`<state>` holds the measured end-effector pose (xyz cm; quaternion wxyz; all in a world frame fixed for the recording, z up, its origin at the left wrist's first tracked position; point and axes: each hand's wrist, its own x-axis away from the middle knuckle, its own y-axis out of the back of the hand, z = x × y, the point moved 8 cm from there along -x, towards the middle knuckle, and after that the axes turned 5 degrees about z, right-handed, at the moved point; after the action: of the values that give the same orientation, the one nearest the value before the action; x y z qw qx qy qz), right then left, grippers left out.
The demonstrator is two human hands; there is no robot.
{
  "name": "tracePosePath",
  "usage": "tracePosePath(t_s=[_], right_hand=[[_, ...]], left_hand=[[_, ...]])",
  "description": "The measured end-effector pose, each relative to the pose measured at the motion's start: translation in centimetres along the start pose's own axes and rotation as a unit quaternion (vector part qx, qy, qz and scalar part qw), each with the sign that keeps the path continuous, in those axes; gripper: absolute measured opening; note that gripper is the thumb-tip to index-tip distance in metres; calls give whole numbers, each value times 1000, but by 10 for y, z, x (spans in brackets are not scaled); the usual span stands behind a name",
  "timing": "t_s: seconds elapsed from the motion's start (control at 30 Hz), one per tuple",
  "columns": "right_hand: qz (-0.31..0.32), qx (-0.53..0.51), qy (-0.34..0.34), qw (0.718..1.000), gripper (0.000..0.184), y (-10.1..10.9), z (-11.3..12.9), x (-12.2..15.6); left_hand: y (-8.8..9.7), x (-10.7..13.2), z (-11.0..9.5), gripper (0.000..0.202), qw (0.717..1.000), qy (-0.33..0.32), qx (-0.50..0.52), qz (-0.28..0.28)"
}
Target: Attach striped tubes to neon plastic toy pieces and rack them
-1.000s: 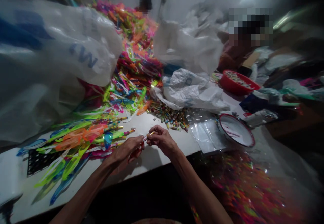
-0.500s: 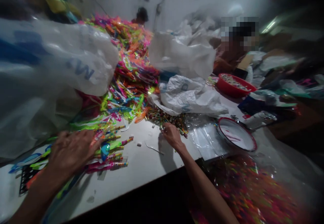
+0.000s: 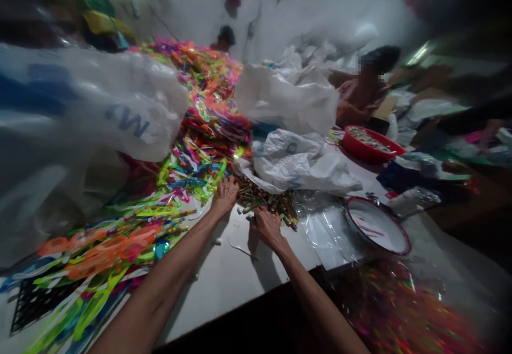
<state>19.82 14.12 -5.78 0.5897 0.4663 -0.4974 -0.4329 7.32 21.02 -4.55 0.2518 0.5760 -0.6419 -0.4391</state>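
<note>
My left hand (image 3: 226, 194) reaches to the near edge of a heap of bright plastic pieces (image 3: 200, 167), beside the short patterned sticks. Its fingers are bent downward and closed; what they hold, if anything, is hidden. Close by, my right hand (image 3: 267, 227) is at the front of the pile of short patterned sticks (image 3: 276, 204), fingers curled together, their contents hidden. At the left lies a spread bundle of orange, green and yellow plastic pieces (image 3: 138, 243), some with patterned stick ends. A thin white curved strip (image 3: 242, 248) lies on the table between my forearms.
Large white plastic sacks (image 3: 120, 98) flank the heap. A crumpled white sack (image 3: 298, 159) and clear bags (image 3: 330, 223) lie right of the sticks. Farther right are a red-rimmed white dish (image 3: 378, 226) and a red basin (image 3: 370, 145). A person (image 3: 362, 93) sits behind.
My left hand has left the bundle at the left and moved right to the heap's edge, uncovering the orange pieces. My right hand has stayed by the sticks. The view has tilted slightly upward.
</note>
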Motion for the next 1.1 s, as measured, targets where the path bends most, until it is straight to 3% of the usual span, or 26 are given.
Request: tracePosePath(t_s=[0.13, 0.27, 0.33, 0.47, 0.53, 0.6, 0.7, 0.83, 0.93, 1.1], right_hand=[[-22, -66, 6, 998, 18, 0, -4, 6], [-25, -245, -15, 969, 10, 0, -13, 12], [-5, -397, 26, 918, 9, 0, -8, 17], [94, -660, 95, 739, 21, -1, 12, 36], [114, -711, 107, 685, 24, 2, 19, 46], [128, -735, 113, 657, 21, 5, 23, 54], [145, -748, 118, 637, 16, 10, 27, 64], [152, -748, 128, 634, 16, 16, 30, 70], [171, -736, 137, 640, 14, 16, 34, 72], [172, -750, 129, 626, 11, 13, 33, 70]], left_hand=[[19, 9, 9, 43, 999, 38, 24, -10], [46, 44, 9, 40, 993, 84, 81, -14], [45, 71, 6, 40, 968, 110, 224, 35], [20, 129, -12, 29, 814, 170, 532, 161], [11, 149, -20, 24, 763, 189, 588, 191], [8, 161, -27, 21, 742, 190, 607, 211], [10, 170, -37, 14, 753, 154, 593, 241], [15, 178, -47, 22, 765, 103, 570, 282], [16, 180, -46, 26, 770, 97, 563, 284], [17, 183, -43, 28, 793, 103, 529, 286]])
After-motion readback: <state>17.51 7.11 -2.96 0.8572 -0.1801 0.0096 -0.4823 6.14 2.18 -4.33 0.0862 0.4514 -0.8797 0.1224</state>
